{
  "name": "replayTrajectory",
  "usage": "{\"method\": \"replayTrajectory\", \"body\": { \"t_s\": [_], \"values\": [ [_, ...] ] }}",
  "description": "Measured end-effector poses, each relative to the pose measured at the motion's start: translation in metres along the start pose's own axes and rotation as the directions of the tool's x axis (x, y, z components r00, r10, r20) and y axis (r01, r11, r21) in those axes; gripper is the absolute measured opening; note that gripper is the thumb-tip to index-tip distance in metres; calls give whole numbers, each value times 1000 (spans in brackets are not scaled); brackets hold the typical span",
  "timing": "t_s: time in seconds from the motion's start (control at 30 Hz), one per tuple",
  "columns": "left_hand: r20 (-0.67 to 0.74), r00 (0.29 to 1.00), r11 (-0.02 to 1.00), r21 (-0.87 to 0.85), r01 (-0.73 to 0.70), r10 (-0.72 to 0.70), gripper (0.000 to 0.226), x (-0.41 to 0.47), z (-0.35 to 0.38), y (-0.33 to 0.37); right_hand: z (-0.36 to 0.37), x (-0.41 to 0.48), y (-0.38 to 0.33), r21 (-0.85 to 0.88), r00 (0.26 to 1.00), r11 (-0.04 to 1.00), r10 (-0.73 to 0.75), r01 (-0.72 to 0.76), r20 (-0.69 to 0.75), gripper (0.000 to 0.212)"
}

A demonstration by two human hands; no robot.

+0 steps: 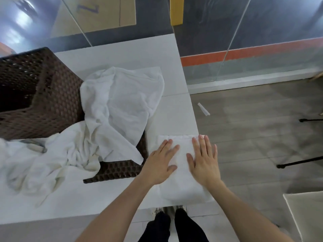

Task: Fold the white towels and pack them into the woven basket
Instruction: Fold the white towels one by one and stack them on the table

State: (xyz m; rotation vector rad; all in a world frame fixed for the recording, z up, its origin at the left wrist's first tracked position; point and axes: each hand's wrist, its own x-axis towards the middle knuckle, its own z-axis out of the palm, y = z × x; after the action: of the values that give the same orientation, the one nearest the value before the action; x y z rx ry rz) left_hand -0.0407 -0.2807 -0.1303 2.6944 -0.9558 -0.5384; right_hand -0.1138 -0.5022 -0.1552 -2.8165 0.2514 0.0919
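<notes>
I see the left hand (160, 161) and the right hand (203, 159) both spread flat, fingers straight, pressing side by side on a folded white towel (183, 186); that towel lies at the near right corner of the tabletop (122, 55); the brown woven basket (35, 91) stands at the left edge; a loose white towel (120, 102) leans on its right wall and drapes over a flat woven piece (120, 170); a crumpled towel (43, 163) sprawls near left.

Setting: studio-type indoor room. Indicators: glass partition panels (279, 32), grey plank floor (244, 128), tripod legs (297, 162) (black, at right), white table (122, 55).
</notes>
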Motion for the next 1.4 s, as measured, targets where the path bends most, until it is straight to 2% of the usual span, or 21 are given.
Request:
{"method": "replayTrajectory", "body": {
  "t_s": [0.1, 0.2, 0.27, 0.33, 0.4, 0.47, 0.53, 0.6, 0.7, 0.8, 0.87, 0.97, 1.03, 1.07, 1.1, 1.13, 1.17, 1.23, 1.3, 1.33, 1.4],
  "values": [
    [-94, 979, 982, -75, 172, -179, 47, -21, -33, -28, -14, 13, -7, -72, 995, 997, -47, 41, -83, 54],
    [-150, 908, 920, -28, 391, -391, 32, -46, -53, -76, -28, 38, -44, -6, 920, 959, -274, 284, -279, 27],
    [-163, 863, 873, 22, 488, -478, 30, -58, -61, -115, -27, 56, -88, 70, 872, 897, -402, 436, -279, 13],
    [-169, 820, 829, 29, 558, -546, 31, -64, -70, -152, -19, 73, -137, 108, 853, 854, -485, 510, -195, 13],
    [-122, 793, 797, 19, 603, -597, 41, -67, -79, -183, -5, 84, -178, 157, 895, 888, -443, 432, 43, 22],
    [-57, 783, 780, 65, 622, -619, 63, -69, -82, -210, 11, 93, -205, 69, 894, 949, -313, 307, 321, 42],
    [-4, 781, 776, 110, 621, -625, 80, -69, -80, -230, 29, 96, -219, 64, 867, 977, -211, 204, 451, 56],
    [44, 798, 798, 91, 595, -601, 84, -71, -74, -241, 39, 97, -229, 147, 852, 980, -188, 132, 489, 44],
    [22, 834, 834, 34, 551, -551, 99, -71, -72, -250, 29, 110, -245, 285, 863, 957, -193, 60, 466, 17],
    [-71, 869, 872, -56, 487, -490, 126, -66, -83, -246, -11, 132, -274, 476, 884, 879, -198, -31, 424, 31],
    [-114, 897, 896, -190, 402, -427, 117, -57, -106, -236, -42, 147, -296, 555, 876, 832, -289, 30, 386, 28],
    [-145, 884, 841, -408, 356, -445, 59, -46, -141, -241, -72, 165, -317, 691, 854, 721, -323, -58, 409, 29],
    [-416, 794, 880, -369, 299, -444, 37, -55, -157, -259, -70, 172, -314, 777, 914, 593, -161, -211, 371, 32],
    [-544, 736, 913, -296, 282, -403, 29, -64, -161, -274, -62, 174, -305, 756, 948, 616, -43, -222, 314, 30],
    [-627, 695, 934, -185, 305, -352, 17, -76, -163, -290, -51, 174, -294, 647, 972, 741, 32, -179, 233, 26],
    [-650, 701, 936, -47, 349, -294, 9, -88, -165, -302, -37, 172, -283, 449, 982, 888, 13, -97, 186, 22],
    [-630, 745, 926, 106, 361, -219, 10, -99, -167, -311, -20, 166, -273, 238, 976, 971, -69, 19, 208, 29],
    [-449, 891, 892, 375, 252, -64, 18, -118, -156, -326, 19, 149, -260, -36, 880, 961, -236, 274, 411, 63],
    [-155, 988, 848, 520, 105, -27, 25, -138, -128, -336, 49, 132, -254, -168, 806, 889, -288, 425, 517, 76],
    [-33, 995, 850, 518, 99, -96, 34, -147, -116, -337, 60, 126, -254, -192, 795, 867, -305, 460, 525, 66],
    [119, 947, 857, 470, 212, -300, 68, -156, -108, -332, 72, 123, -254, -201, 829, 860, -352, 470, 434, 30]
  ]
}}
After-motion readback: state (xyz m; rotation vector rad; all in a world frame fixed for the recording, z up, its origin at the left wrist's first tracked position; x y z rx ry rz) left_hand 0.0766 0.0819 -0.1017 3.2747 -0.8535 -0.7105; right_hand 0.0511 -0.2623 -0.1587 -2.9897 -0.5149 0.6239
